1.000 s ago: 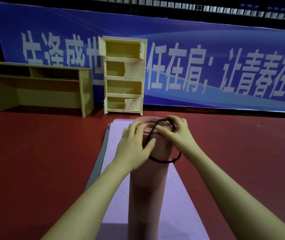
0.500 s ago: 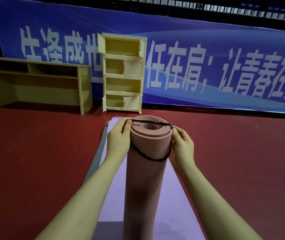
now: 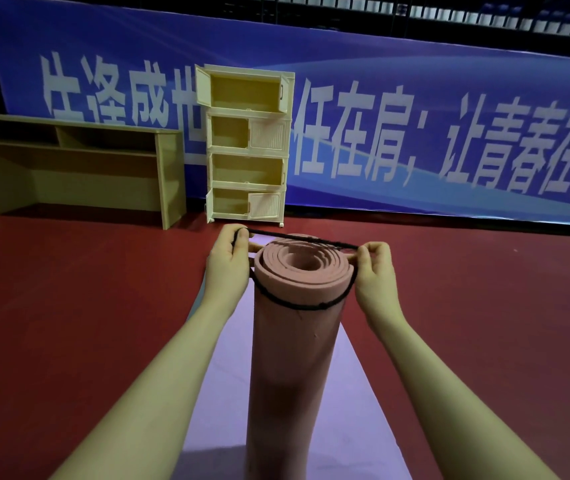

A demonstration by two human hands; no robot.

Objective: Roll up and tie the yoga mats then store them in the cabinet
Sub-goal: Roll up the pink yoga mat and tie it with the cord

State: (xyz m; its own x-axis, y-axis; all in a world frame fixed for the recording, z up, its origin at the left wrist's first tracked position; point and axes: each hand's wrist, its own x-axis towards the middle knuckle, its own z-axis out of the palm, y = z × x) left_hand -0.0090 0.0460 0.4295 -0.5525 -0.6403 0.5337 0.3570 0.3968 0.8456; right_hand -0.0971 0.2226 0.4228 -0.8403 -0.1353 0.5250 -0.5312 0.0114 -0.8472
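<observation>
While working over so much open red floor (image 3: 69,323), expect a long chase after any escaped roll, with nothing near at three or nine o'clock to stop it. Blue banner (image 3: 415,98) across the back at twelve o'clock; wooden counter (image 3: 69,161) well apart at ten o'clock; pale cabinet (image 3: 245,143) just beside it toward twelve, several doors open, ready for storing. Flat purple mat (image 3: 363,410) from six o'clock up toward centre, not yet rolled, and probably a soft, unsteady footing for anything stood on end. Pink rolled mat (image 3: 294,358) upright at dead centre over that purple sheet, lower end out of view, both hands busy with the cord rather than wrapped around the roll; likely to tip toward twelve o'clock under any uneven pull. Spiral at its top stepped and loose, so liable to telescope or spring open without a snug band. Left hand (image 3: 226,265) at nine o'clock of the roll's top, right hand (image 3: 375,271) at three o'clock, each pinching the black cord loop (image 3: 290,306) and stretching it taut. Near side of the loop hooked around the roll below the rim at six o'clock, far side drawn across above the top. Main risks, by judgement only: a slipped pinch and a snap-back onto fingers; the far strand snagging on the foam rim and dragging layers askew; a band left too near the top and sliding off later.
</observation>
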